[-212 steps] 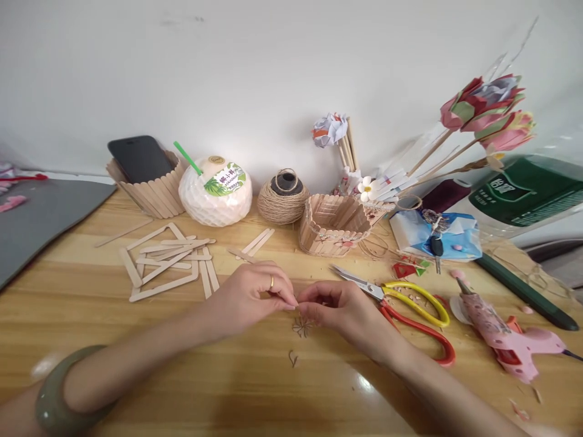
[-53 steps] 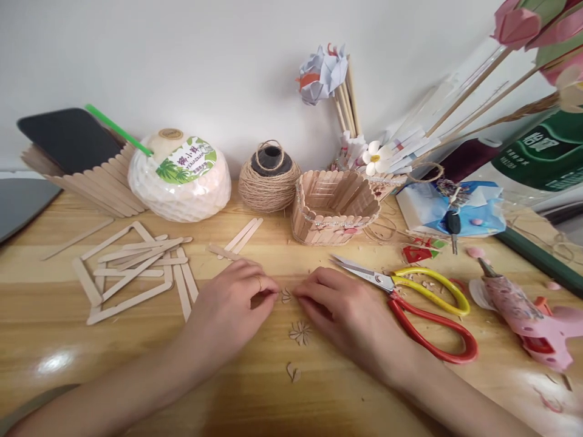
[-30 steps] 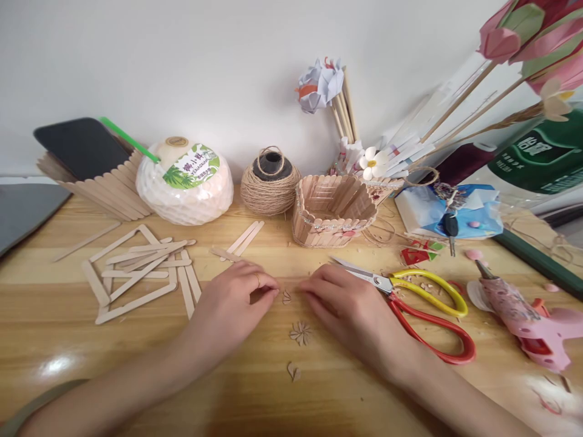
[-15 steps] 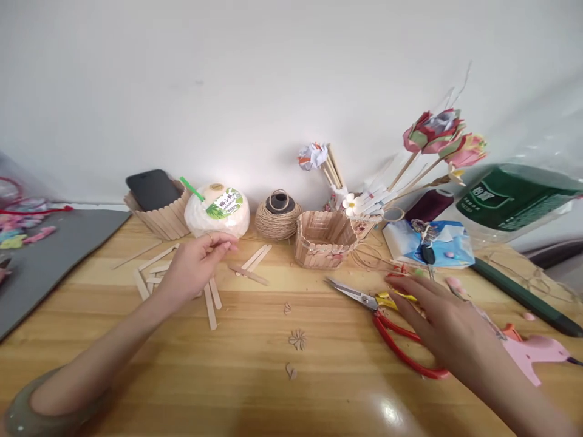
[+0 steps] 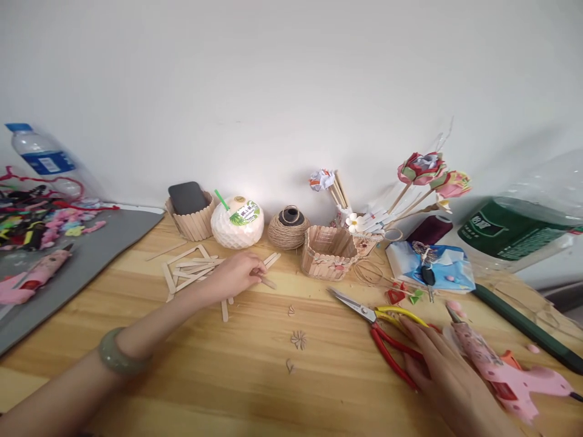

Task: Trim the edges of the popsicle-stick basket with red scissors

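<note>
My left hand (image 5: pixel 240 277) is over the wooden craft sticks (image 5: pixel 191 270), its fingertips pinched on one end of a craft stick (image 5: pixel 268 282) that pokes out to the right. My right hand (image 5: pixel 439 367) is at the red-handled scissors (image 5: pixel 357 307), thumb and fingers curled about the handles. The scissors lie with blades pointing up and left. A yellow-handled tool (image 5: pixel 398 312) lies against them, partly hidden. Small brown curled pieces (image 5: pixel 299 340) rest between the hands. Behind them stands a square basket made of craft sticks (image 5: pixel 328 258).
A pink glue gun (image 5: pixel 496 370) lies right of my right hand. Along the wall stand a stick holder with a phone (image 5: pixel 187 198), a coconut (image 5: pixel 237 227), a twine spool (image 5: pixel 288 230) and paper flowers (image 5: pixel 421 168). A grey mat (image 5: pixel 104 249) bears craft bits at left.
My left hand has moved right and now pinches a craft stick. My right hand has come down onto the scissors' handles. The view has shifted, showing more on the left.
</note>
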`<action>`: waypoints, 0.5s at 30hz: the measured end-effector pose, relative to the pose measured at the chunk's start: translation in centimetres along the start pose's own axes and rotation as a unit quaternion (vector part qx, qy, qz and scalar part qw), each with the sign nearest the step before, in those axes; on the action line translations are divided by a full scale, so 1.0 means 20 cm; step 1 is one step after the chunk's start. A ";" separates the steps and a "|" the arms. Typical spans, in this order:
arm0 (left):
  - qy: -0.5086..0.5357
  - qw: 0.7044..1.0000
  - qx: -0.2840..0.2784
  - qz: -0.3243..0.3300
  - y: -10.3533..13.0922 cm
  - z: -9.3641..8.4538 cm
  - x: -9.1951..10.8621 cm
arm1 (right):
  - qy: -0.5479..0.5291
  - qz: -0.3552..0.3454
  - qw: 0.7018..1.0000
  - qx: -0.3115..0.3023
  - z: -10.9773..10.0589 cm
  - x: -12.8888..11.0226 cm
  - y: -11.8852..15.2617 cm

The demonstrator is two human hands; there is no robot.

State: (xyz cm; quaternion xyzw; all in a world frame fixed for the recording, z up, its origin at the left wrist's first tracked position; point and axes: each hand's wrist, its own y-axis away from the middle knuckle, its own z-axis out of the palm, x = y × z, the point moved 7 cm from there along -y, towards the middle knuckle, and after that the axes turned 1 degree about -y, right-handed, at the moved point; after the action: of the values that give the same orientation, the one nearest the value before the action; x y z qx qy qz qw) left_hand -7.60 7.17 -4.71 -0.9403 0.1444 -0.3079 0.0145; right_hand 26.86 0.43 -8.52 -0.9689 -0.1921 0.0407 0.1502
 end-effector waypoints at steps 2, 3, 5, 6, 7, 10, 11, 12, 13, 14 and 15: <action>-0.028 0.999 -0.027 0.025 0.00 0.04 0.01 | -0.002 0.008 1.000 0.011 0.00 0.02 -0.01; -0.039 0.998 -0.033 0.031 -0.01 0.05 0.00 | -0.005 0.014 1.000 0.016 0.00 0.02 -0.02; -0.056 0.997 -0.035 0.032 -0.02 0.06 -0.02 | -0.013 0.031 0.999 0.021 0.00 0.03 -0.02; -0.062 0.997 -0.032 0.028 -0.02 0.05 -0.03 | -0.018 0.042 0.999 0.020 0.00 0.04 -0.03; -0.065 0.997 -0.027 0.022 -0.02 0.04 -0.04 | -0.025 0.056 0.998 0.019 0.01 0.04 -0.03; -0.064 0.998 -0.006 -0.001 0.00 -0.01 -0.08 | -0.060 0.111 0.992 0.017 0.00 0.05 -0.03; -0.061 0.998 0.004 -0.009 0.00 -0.04 -0.09 | -0.077 0.129 0.989 0.015 0.00 0.05 -0.03; -0.057 0.998 0.015 -0.015 0.01 -0.07 -0.10 | -0.093 0.148 0.985 0.014 0.00 0.05 -0.03; -0.054 0.998 0.023 -0.020 0.02 -0.10 -0.11 | -0.111 0.165 0.980 0.015 -0.01 0.06 -0.04; -0.052 0.998 0.028 -0.024 0.03 -0.13 -0.13 | -0.131 0.184 0.974 0.020 -0.02 0.07 -0.04; -0.051 0.998 0.030 -0.027 0.04 -0.16 -0.14 | -0.152 0.202 0.967 0.027 -0.03 0.07 -0.04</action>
State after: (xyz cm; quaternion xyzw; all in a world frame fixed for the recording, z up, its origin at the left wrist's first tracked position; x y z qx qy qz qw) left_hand -11.85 7.35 -3.92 -0.9576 0.1085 -0.2636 0.0420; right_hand 28.06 1.46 -7.78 -0.9657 -0.0115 0.2219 0.1340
